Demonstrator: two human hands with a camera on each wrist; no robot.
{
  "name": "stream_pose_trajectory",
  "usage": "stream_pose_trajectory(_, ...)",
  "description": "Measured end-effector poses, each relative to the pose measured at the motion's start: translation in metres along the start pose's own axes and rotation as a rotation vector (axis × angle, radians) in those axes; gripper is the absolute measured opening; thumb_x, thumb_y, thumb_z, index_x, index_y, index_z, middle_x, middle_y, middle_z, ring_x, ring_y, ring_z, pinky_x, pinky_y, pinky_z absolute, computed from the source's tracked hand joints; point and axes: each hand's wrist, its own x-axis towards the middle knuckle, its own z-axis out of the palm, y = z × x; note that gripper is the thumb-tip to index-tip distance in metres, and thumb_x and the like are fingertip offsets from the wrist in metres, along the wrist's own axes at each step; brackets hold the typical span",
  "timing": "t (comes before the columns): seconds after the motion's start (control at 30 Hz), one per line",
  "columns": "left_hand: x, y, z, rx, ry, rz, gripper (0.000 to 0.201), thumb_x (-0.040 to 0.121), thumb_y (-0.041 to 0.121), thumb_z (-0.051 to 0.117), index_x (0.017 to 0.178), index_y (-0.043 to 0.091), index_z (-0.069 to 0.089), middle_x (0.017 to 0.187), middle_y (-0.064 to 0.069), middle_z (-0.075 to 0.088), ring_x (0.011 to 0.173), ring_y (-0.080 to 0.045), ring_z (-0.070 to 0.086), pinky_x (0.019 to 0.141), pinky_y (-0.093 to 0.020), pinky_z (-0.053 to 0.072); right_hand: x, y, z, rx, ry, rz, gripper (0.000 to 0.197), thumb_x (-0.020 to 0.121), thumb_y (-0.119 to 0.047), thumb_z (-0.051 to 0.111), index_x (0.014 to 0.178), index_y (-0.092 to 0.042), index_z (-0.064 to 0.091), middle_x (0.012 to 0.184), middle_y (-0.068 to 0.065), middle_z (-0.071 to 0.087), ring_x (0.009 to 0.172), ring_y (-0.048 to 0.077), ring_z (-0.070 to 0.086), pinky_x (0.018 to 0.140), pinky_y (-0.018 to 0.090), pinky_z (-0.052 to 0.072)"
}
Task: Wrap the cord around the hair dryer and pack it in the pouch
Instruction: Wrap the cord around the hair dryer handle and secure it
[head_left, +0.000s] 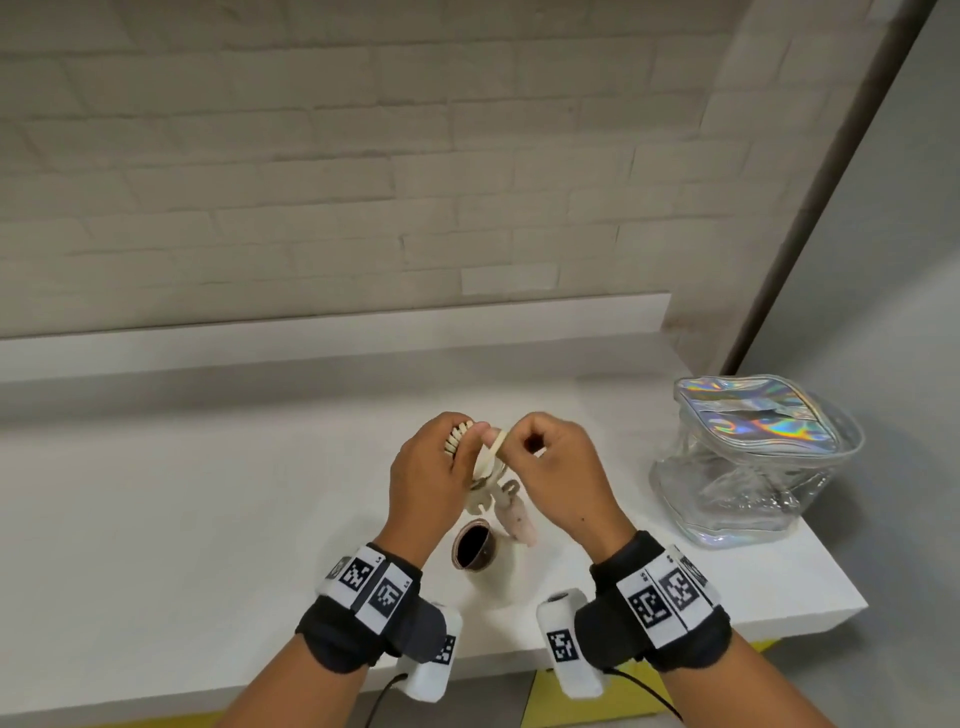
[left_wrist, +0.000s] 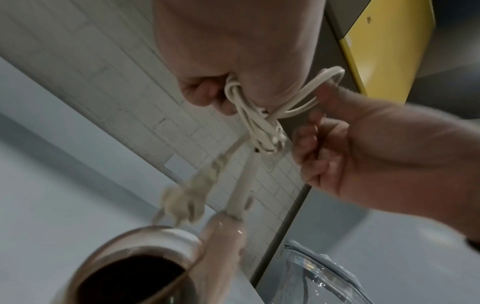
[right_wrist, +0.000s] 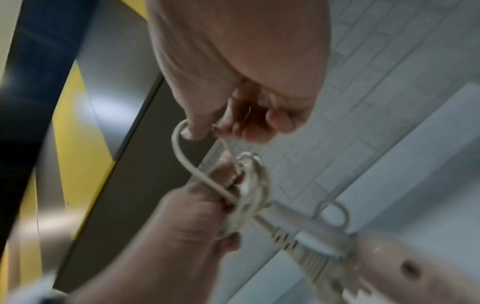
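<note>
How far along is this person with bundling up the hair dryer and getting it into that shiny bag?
About halfway. Done: most of the cord is gathered into a bundle, held in the left hand. In hand: the right hand pinches a loose loop of cord, apparently securing the bundle, while the hair dryer hangs below over the counter. Left: the pouch stands to the right with nothing packed in it yet.

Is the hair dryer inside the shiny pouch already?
No. The hair dryer hangs over the counter below the hands, while the pouch sits apart on the right.
</note>
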Motion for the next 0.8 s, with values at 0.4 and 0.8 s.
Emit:
stream_pose_trajectory(0.4, 0.015, 0.007, -0.015, -0.601, -0.373, -0.456, 0.010, 0.096, 0.023, 0.055, 0.098, 0.013, 0.056, 0.077, 0.001, 0.063, 0.069, -0.017, 0.057, 0.065, -0.028, 0.048, 0.000, -0.012, -0.011, -0.028, 0.016, 0.078, 0.030, 0.099, -0.025, 0.046, 0.079, -0.014, 0.066, 0.066, -0.006, 0.064, 0.063, 0.027, 0.058, 0.066, 0.030, 0.048)
stream_pose_trajectory(0.8, 0.004, 0.009, -0.004, 0.125, -0.110, 0.042, 0.020, 0.099, 0.040, 0.039, 0.104, 0.021, 0.047, 0.064, 0.009, 0.055, 0.059, -0.014, 0.056, 0.056, -0.028, 0.038, -0.007, -0.029, -0.001, 0.943, 0.030, 0.482, 0.029, 0.102, -0.023, 0.042, 0.087, -0.006, 0.060, 0.050, -0.003, 0.039, 0.051, 0.011, 0.050, 0.077, 0.036, 0.046)
